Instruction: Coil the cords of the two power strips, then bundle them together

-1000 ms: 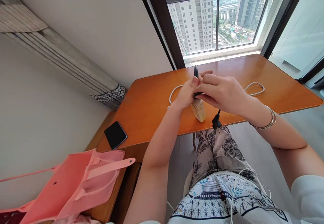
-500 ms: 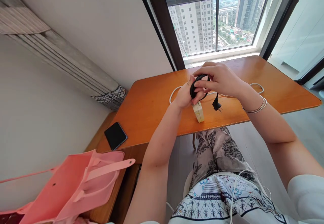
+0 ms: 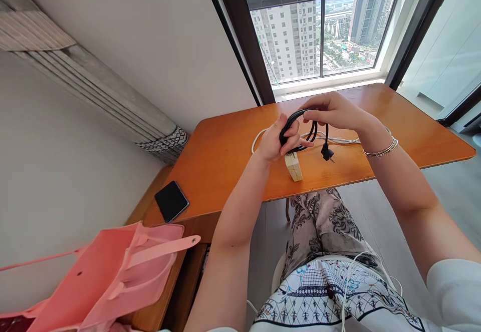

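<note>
A black power cord [image 3: 288, 130] is looped in a coil in front of me, above the table. My left hand [image 3: 276, 139] is closed round the left side of the coil. At its upper right, my right hand [image 3: 332, 110] pinches the cord between thumb and fingers. The cord's black plug [image 3: 327, 152] dangles below my right hand, prongs pointing down and right. Below my left hand a cream-coloured block [image 3: 294, 168], perhaps a charger, stands near the table's front edge. A white cable [image 3: 343, 140] lies on the table behind the coil, partly hidden by my hands.
The orange-brown wooden table [image 3: 221, 156] runs up to the window. A black-screened phone [image 3: 172, 202] lies at its left corner. Beside that corner sits an open pink bag [image 3: 124, 272]. A thin white cord [image 3: 349, 282] hangs across my lap.
My right hand has moved slightly right, drawing the cord out so that the coil looks wider. The plug has swung a little to the right. My left hand stays nearly in place.
</note>
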`<act>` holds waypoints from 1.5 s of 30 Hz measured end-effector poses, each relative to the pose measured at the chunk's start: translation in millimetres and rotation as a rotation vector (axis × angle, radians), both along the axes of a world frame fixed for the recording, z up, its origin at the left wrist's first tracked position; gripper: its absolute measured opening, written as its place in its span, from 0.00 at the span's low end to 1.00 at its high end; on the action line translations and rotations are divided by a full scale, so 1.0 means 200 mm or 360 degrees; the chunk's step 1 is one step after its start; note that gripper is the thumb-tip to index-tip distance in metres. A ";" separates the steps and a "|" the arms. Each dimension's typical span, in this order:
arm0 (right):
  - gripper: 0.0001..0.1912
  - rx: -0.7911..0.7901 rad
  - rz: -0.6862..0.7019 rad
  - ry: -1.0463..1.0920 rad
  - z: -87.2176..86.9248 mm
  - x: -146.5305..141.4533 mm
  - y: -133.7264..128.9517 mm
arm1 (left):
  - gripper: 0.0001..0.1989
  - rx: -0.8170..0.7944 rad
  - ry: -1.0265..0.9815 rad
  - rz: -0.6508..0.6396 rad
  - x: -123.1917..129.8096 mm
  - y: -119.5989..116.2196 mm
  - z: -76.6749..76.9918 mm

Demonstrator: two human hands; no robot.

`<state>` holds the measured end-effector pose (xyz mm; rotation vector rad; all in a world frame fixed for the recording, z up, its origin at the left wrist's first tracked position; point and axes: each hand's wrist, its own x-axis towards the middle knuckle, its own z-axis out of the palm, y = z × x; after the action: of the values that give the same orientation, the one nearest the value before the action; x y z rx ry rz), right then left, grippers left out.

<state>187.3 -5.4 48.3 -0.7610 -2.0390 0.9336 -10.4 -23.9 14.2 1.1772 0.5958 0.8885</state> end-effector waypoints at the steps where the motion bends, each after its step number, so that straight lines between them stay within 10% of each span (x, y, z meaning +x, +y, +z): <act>1: 0.13 -0.0024 0.0009 0.0020 -0.01 0.01 0.01 | 0.34 -0.0009 0.0005 0.0002 0.00 0.00 0.00; 24: 0.17 -0.0820 0.0010 0.0724 -0.36 -0.05 0.01 | 0.36 -0.0008 -0.0121 0.0112 -0.04 0.05 -0.03; 45: 0.12 -0.1312 -0.0156 0.1527 -0.28 -0.24 -0.11 | 0.32 -0.0154 -0.0144 0.0204 0.06 -0.03 0.00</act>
<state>138.4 -28.4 -8.5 -0.6073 -0.7511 1.6882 1.5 -30.8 14.5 1.0149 0.6391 1.0052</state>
